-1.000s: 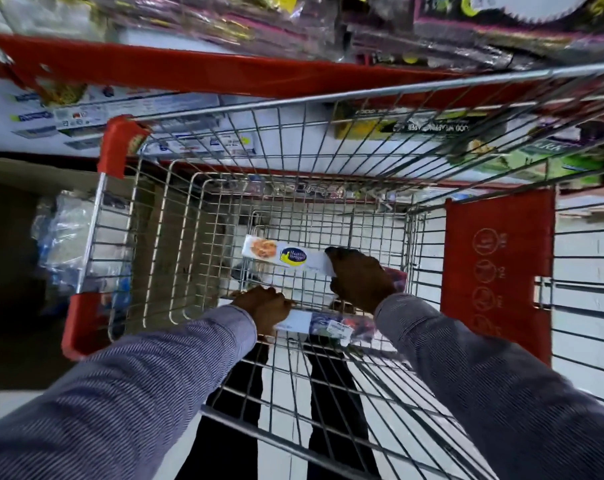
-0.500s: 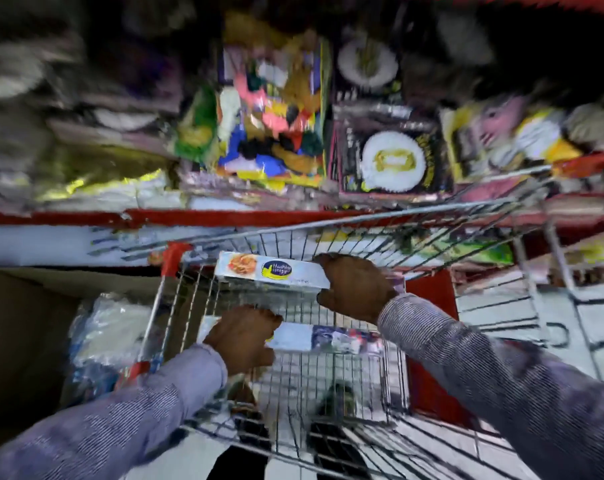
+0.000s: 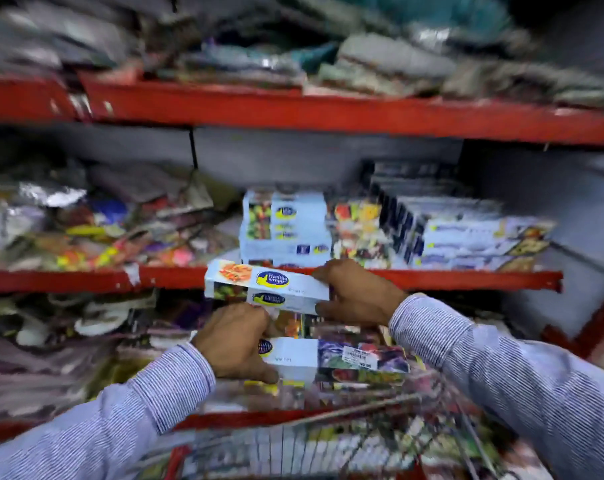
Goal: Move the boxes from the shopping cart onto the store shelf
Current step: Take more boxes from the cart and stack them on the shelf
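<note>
Now one box (image 3: 265, 285) per grip (image 3: 357, 296).

You hold two long boxes, the upper box (image 3: 269, 285) in your right hand (image 3: 356, 294) and the lower box (image 3: 331, 358) in your left hand (image 3: 236, 342). Three red shelf edges cross ahead; the stacked boxes (image 3: 286, 233) blur past counting.

I see glossy printed cardboard on both boxes (image 3: 269, 289), red painted metal on the shelf (image 3: 432, 278) edges, bare wire on the cart (image 3: 328, 441), and finely striped woven cloth sleeves (image 3: 501, 368).
</note>
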`<state>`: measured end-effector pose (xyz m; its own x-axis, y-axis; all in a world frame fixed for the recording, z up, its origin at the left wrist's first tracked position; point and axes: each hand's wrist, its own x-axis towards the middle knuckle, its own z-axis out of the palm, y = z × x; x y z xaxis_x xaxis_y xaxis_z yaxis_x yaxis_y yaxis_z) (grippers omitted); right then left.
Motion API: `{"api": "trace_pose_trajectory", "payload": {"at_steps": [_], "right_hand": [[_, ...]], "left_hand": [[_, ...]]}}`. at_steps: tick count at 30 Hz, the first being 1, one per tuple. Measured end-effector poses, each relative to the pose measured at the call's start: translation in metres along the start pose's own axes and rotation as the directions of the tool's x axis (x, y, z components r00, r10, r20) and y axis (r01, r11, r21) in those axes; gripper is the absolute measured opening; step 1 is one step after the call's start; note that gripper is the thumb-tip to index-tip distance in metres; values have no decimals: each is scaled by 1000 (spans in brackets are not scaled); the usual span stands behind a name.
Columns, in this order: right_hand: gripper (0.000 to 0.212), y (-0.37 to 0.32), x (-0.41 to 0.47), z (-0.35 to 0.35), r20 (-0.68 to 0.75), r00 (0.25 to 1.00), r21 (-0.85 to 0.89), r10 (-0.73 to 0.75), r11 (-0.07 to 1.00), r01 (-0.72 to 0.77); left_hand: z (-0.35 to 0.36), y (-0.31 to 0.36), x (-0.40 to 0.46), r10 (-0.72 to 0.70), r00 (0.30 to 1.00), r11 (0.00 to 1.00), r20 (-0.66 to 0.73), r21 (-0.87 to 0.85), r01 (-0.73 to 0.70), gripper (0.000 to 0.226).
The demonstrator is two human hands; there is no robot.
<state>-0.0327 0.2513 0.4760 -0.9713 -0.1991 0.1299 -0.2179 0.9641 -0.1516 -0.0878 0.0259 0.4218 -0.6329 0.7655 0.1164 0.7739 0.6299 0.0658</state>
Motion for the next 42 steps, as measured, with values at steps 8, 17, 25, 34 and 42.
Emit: {"api": "trace_pose_trajectory", "payload": {"at_steps": [8,17,25,34,42], "right_hand": [[27,32,43,-80,-99,993,-93,67,993,-76],[51,91,117,-71,-13,983,-102,185,977,-186],[46,117,140,-54,-62,979,-25,194,980,-196],[33,114,112,-81,-205,962,176,180,974,-145],[61,119,68,-52,-156,966,-51,204,975,-214]], "left_hand": [[-92,-9,60,-18,995,999,-101,-51,13,61],[-113,-26,115,-50,998,997,-41,-69,47,67],[-110,-43,148,-61,997,996,-48,-73,57,57],[-96,-41,191,-122,975,990,-185,-98,105,65],[-70,-33,201,-41,933,998,-357,22,52,65]]}}
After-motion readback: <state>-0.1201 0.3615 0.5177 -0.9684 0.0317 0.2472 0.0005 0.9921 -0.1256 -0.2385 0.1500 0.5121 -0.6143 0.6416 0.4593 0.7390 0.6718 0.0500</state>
